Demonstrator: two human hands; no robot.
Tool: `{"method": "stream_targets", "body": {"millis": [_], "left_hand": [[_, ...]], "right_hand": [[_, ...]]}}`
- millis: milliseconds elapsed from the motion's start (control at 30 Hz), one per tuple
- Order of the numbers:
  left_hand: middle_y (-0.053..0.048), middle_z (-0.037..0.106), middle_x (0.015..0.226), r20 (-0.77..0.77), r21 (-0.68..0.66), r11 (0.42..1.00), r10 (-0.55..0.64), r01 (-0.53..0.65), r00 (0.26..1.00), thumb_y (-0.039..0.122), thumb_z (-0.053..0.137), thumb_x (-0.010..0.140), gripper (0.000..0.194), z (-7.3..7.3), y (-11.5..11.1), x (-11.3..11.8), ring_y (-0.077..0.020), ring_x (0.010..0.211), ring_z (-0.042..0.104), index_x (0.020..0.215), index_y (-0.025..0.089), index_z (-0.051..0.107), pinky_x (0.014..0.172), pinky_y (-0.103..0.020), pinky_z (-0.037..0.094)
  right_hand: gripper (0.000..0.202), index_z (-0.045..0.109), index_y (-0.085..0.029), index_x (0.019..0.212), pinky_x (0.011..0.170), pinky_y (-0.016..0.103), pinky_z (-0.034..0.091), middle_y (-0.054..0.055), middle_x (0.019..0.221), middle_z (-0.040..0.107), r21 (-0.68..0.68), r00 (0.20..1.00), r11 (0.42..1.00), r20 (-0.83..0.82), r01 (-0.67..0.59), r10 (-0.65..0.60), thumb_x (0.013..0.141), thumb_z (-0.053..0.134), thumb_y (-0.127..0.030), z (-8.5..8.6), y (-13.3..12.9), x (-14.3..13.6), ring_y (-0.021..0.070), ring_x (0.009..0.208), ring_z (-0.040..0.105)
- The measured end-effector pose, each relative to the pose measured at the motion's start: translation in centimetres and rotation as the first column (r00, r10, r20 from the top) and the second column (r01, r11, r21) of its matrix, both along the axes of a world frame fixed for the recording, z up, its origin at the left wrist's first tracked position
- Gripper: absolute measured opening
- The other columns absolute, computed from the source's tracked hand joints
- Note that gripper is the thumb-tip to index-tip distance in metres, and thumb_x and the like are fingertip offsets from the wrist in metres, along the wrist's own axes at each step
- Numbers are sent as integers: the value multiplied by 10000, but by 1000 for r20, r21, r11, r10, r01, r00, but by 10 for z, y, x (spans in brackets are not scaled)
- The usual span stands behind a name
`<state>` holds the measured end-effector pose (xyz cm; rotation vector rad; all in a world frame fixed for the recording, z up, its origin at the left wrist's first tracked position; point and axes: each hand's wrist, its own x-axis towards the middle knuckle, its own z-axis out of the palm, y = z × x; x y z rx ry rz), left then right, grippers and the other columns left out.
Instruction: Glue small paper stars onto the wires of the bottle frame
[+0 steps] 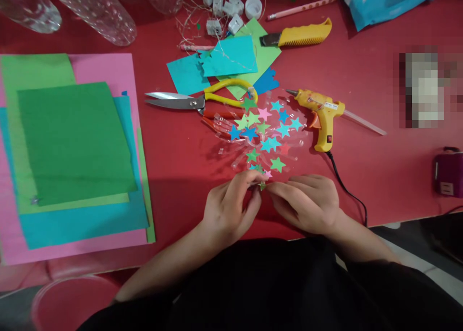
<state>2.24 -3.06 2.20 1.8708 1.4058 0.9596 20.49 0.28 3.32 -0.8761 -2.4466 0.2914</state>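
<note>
Clear plastic strips fan out in a bunch above my hands, with several paper stars in blue, green and pink on them, among them a green star (278,165). My left hand (237,203) is closed at the bunch's lower edge, thumb and fingers pinched by a small green star (263,186). From the right, my right hand (306,201) meets it with curled fingers, its fingertips at the same small star. Which hand grips the star and which a strip is hard to tell. Yellow-handled scissors (195,102) lie just beyond the strips.
Stacked coloured sheets (75,143) cover the table's left. A yellow glue gun (323,114) with a black cord lies right of the strips. Farther back are a yellow cutter (304,33), paper pieces (231,56), wired lights (217,6) and clear bottles (101,13). A pink bucket (72,304) stands below left.
</note>
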Motion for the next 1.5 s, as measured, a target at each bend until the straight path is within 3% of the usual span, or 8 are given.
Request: {"method": "stream_targets", "body": {"millis": [233,567,1000,1267,1500], "left_hand": [[-9,756,969,13,-54,998,25,-24,1000,74,531,861,241,3,-1,3,-116,864,737,1068,188,574,798,-182,585],[-7,749,945,-8,-23,1000,9,-9,1000,103,522,883,204,2,-1,3,-113,850,734,1062,194,563,779,-182,587],[6,741,906,-20,20,1000,21,-21,1000,108,526,907,166,3,1,3,-91,808,729,1050,187,556,747,-145,577],[-2,739,889,-22,38,999,25,-24,999,128,555,905,150,1,-1,2,-91,785,727,1044,183,559,737,-144,570],[-8,740,876,-24,39,999,24,-23,999,124,547,910,126,2,0,3,-102,757,732,1021,176,575,717,-155,572]], "right_hand": [[106,595,-138,990,451,257,390,-22,623,685,-26,1000,1000,10,13,-13,900,541,-128,-2,-1,1,96,509,590],[117,593,-132,993,479,253,430,-1,664,710,-37,999,999,-35,31,-32,884,564,-103,-5,0,-1,108,541,636],[108,581,-150,988,480,239,412,-39,588,641,-51,997,997,-38,62,-64,892,542,-122,-8,0,-4,92,481,564],[83,602,-172,950,471,191,386,-74,561,603,-190,982,970,-83,151,-169,867,596,-178,-2,-1,-9,56,432,502],[50,626,-175,880,444,151,359,-87,516,568,-386,956,905,-151,177,-252,848,589,-165,1,0,-11,38,406,474]]}}
